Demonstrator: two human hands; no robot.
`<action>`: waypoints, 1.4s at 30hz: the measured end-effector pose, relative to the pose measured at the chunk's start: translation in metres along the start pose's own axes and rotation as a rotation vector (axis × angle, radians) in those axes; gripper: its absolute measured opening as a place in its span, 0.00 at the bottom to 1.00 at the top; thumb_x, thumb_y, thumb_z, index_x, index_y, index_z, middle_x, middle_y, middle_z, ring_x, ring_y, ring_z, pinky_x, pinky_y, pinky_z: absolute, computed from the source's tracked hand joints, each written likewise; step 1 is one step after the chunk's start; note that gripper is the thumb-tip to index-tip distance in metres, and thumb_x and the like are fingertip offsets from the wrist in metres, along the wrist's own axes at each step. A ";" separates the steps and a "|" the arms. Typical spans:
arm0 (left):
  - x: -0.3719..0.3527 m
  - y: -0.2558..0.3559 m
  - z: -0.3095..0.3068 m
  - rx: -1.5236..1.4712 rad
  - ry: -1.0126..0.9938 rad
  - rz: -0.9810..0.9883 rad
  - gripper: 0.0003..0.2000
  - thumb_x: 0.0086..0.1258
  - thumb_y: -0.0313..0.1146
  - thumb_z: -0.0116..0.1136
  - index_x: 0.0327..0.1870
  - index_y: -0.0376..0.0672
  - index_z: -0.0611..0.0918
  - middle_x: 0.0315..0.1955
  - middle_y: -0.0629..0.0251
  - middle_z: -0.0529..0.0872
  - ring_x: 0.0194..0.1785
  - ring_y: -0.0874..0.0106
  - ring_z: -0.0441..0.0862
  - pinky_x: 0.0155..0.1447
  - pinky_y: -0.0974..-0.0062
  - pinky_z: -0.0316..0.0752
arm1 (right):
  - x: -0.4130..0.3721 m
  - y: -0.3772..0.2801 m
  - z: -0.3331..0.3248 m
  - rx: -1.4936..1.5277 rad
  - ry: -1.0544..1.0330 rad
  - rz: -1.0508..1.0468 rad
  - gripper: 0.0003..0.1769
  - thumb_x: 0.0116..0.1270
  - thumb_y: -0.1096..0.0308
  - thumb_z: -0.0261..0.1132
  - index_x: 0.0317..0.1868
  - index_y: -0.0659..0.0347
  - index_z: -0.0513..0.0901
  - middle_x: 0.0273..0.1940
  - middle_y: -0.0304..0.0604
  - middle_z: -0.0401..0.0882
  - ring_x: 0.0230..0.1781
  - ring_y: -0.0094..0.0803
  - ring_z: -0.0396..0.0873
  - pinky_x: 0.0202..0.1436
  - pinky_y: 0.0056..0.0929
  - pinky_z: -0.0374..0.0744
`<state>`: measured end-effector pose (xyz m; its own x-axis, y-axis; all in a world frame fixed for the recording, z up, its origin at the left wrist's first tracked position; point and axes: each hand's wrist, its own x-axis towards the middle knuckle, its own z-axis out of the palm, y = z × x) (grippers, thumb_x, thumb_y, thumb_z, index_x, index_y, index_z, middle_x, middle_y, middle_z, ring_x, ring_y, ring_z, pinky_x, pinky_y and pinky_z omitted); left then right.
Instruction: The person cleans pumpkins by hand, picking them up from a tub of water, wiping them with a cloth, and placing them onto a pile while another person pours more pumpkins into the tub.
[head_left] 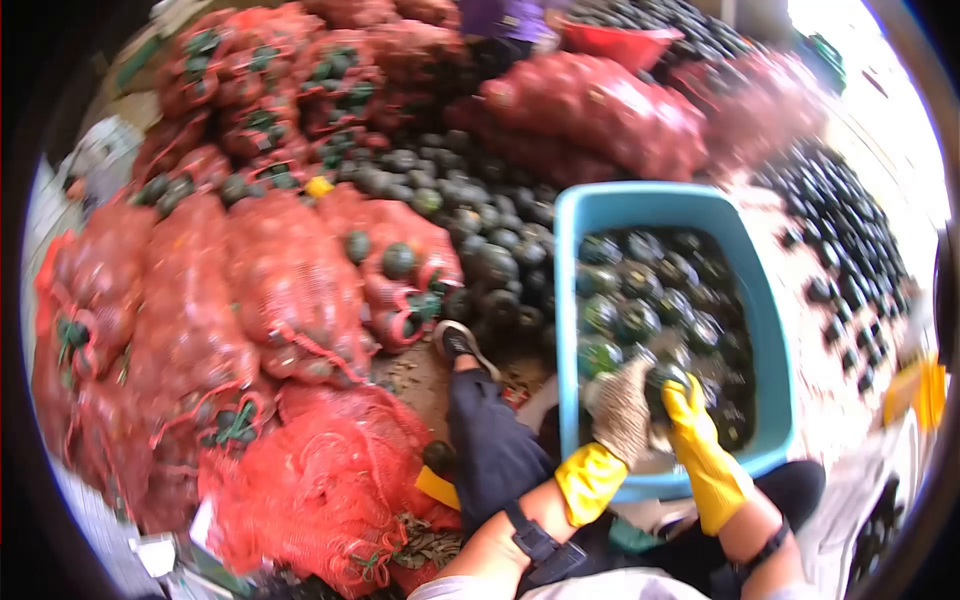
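A blue tub (pixel 772 340) of murky water stands before me, with many round dark green fruits (pixel 640 322) floating in it. At its near end, my right hand (pixel 698 430), in a yellow rubber glove, has its fingers round one dark fruit (pixel 664 385). Against the left side of that fruit is my left hand (pixel 615 425), in a yellow glove with a rough beige cloth or mitt over the fingers. The cloth hides the fingers of my left hand, though it presses on the fruit.
Full red mesh sacks (pixel 295 280) line the left and back. Loose green fruits (pixel 490 220) lie behind the tub, and more dark ones (pixel 840 240) to the right. Empty red netting (pixel 310 480) is at the lower left. A person in purple (pixel 503 18) is at the back.
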<state>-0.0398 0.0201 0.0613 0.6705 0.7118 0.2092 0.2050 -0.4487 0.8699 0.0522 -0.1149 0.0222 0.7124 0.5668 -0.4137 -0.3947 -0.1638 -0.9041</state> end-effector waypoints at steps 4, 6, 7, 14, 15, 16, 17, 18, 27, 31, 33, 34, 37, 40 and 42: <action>0.012 -0.020 0.007 -0.021 -0.084 0.227 0.15 0.66 0.26 0.69 0.54 0.42 0.88 0.44 0.54 0.93 0.49 0.54 0.92 0.59 0.63 0.85 | -0.018 -0.075 -0.001 -0.758 -0.244 -0.465 0.38 0.74 0.50 0.75 0.78 0.52 0.72 0.67 0.49 0.83 0.65 0.39 0.83 0.68 0.37 0.81; 0.010 -0.021 0.004 -0.219 -0.236 0.082 0.15 0.63 0.27 0.72 0.51 0.42 0.88 0.43 0.57 0.93 0.48 0.59 0.92 0.57 0.64 0.86 | -0.035 -0.105 0.001 -0.689 -0.331 -0.294 0.37 0.75 0.50 0.74 0.77 0.53 0.73 0.65 0.48 0.84 0.65 0.36 0.83 0.69 0.35 0.79; 0.012 -0.016 0.002 -0.519 -0.364 -0.130 0.15 0.61 0.28 0.75 0.50 0.42 0.88 0.43 0.58 0.93 0.47 0.62 0.91 0.56 0.65 0.86 | -0.040 -0.113 0.002 -0.581 -0.356 -0.111 0.37 0.75 0.51 0.75 0.77 0.55 0.73 0.63 0.49 0.84 0.63 0.36 0.83 0.69 0.35 0.79; 0.000 0.002 -0.001 -0.071 -0.148 0.098 0.32 0.48 0.38 0.85 0.58 0.43 0.87 0.47 0.55 0.93 0.53 0.52 0.91 0.61 0.59 0.84 | -0.010 -0.045 0.007 -0.389 -0.138 -0.255 0.39 0.73 0.52 0.75 0.77 0.60 0.73 0.63 0.57 0.85 0.61 0.44 0.86 0.65 0.41 0.84; 0.004 -0.002 -0.004 -0.056 -0.171 0.143 0.28 0.52 0.38 0.82 0.56 0.42 0.87 0.47 0.55 0.92 0.52 0.53 0.90 0.61 0.60 0.84 | -0.009 -0.066 0.000 -0.679 -0.241 -0.404 0.39 0.69 0.56 0.78 0.76 0.61 0.74 0.62 0.60 0.85 0.61 0.47 0.87 0.65 0.42 0.83; 0.007 -0.005 -0.007 -0.043 -0.193 0.190 0.24 0.56 0.37 0.80 0.54 0.40 0.87 0.47 0.55 0.92 0.52 0.54 0.90 0.61 0.62 0.84 | -0.010 -0.056 0.001 -0.706 -0.182 -0.677 0.40 0.63 0.62 0.81 0.73 0.61 0.76 0.60 0.64 0.85 0.59 0.53 0.86 0.62 0.46 0.83; 0.010 -0.003 -0.019 -0.046 -0.207 0.240 0.27 0.51 0.38 0.82 0.53 0.41 0.86 0.46 0.54 0.91 0.52 0.53 0.90 0.61 0.60 0.84 | -0.016 -0.077 0.002 -0.864 -0.411 -0.484 0.44 0.64 0.66 0.80 0.78 0.59 0.71 0.65 0.58 0.81 0.71 0.52 0.77 0.75 0.43 0.75; 0.009 -0.010 -0.019 -0.135 -0.243 0.190 0.28 0.50 0.39 0.83 0.54 0.42 0.85 0.48 0.54 0.90 0.53 0.53 0.89 0.62 0.60 0.83 | -0.020 -0.076 -0.002 -0.844 -0.403 -0.510 0.43 0.67 0.65 0.79 0.80 0.58 0.70 0.66 0.56 0.81 0.71 0.48 0.78 0.75 0.43 0.75; -0.006 -0.008 0.002 -0.550 -0.231 -0.122 0.15 0.73 0.22 0.60 0.59 0.40 0.86 0.51 0.61 0.91 0.54 0.62 0.90 0.63 0.67 0.84 | 0.012 -0.021 -0.004 -0.562 -0.271 -0.550 0.39 0.64 0.58 0.82 0.72 0.58 0.77 0.57 0.54 0.88 0.62 0.47 0.86 0.64 0.43 0.84; 0.006 0.003 -0.004 -0.337 -0.333 0.053 0.19 0.62 0.38 0.69 0.52 0.38 0.85 0.47 0.53 0.90 0.51 0.54 0.88 0.59 0.58 0.83 | -0.022 -0.023 0.015 -0.466 -0.077 -0.563 0.51 0.55 0.58 0.87 0.78 0.52 0.73 0.73 0.58 0.76 0.76 0.54 0.74 0.79 0.46 0.73; 0.004 0.008 -0.005 -0.199 -0.318 0.194 0.25 0.57 0.47 0.74 0.49 0.37 0.85 0.45 0.48 0.90 0.49 0.49 0.88 0.57 0.53 0.82 | -0.030 -0.038 -0.001 -0.398 -0.176 -0.382 0.50 0.57 0.56 0.85 0.79 0.49 0.72 0.72 0.57 0.77 0.75 0.53 0.75 0.78 0.44 0.74; 0.001 0.008 -0.007 -0.208 -0.298 0.205 0.28 0.55 0.51 0.76 0.47 0.36 0.85 0.45 0.46 0.89 0.48 0.47 0.87 0.56 0.51 0.82 | -0.049 -0.057 -0.019 -0.330 -0.136 -0.314 0.48 0.58 0.55 0.84 0.78 0.49 0.73 0.71 0.55 0.78 0.75 0.50 0.76 0.77 0.43 0.74; -0.001 0.019 -0.021 -0.799 -0.433 -0.384 0.27 0.65 0.51 0.64 0.51 0.33 0.82 0.46 0.38 0.87 0.50 0.40 0.85 0.60 0.40 0.80 | -0.093 -0.113 -0.077 -0.187 0.171 -0.273 0.42 0.62 0.53 0.82 0.74 0.48 0.76 0.63 0.48 0.84 0.68 0.38 0.80 0.71 0.38 0.78; 0.004 0.005 -0.026 -0.984 -0.466 -0.559 0.27 0.71 0.51 0.55 0.55 0.30 0.80 0.47 0.32 0.85 0.51 0.35 0.84 0.63 0.33 0.78 | -0.091 -0.123 -0.178 0.715 0.446 -0.645 0.21 0.74 0.63 0.72 0.64 0.62 0.84 0.53 0.46 0.90 0.55 0.36 0.88 0.63 0.36 0.87; 0.012 0.005 -0.032 -1.117 -0.465 -0.774 0.28 0.76 0.51 0.49 0.57 0.28 0.78 0.48 0.28 0.84 0.51 0.33 0.84 0.65 0.28 0.77 | -0.084 -0.091 -0.290 1.170 0.382 -1.182 0.22 0.82 0.61 0.68 0.65 0.70 0.82 0.64 0.54 0.87 0.65 0.44 0.87 0.70 0.39 0.88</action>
<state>-0.0536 0.0434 0.0819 0.8638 0.2408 -0.4425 0.1083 0.7691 0.6299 0.1962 -0.3817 0.1086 0.9273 -0.3050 0.2169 0.3524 0.9067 -0.2316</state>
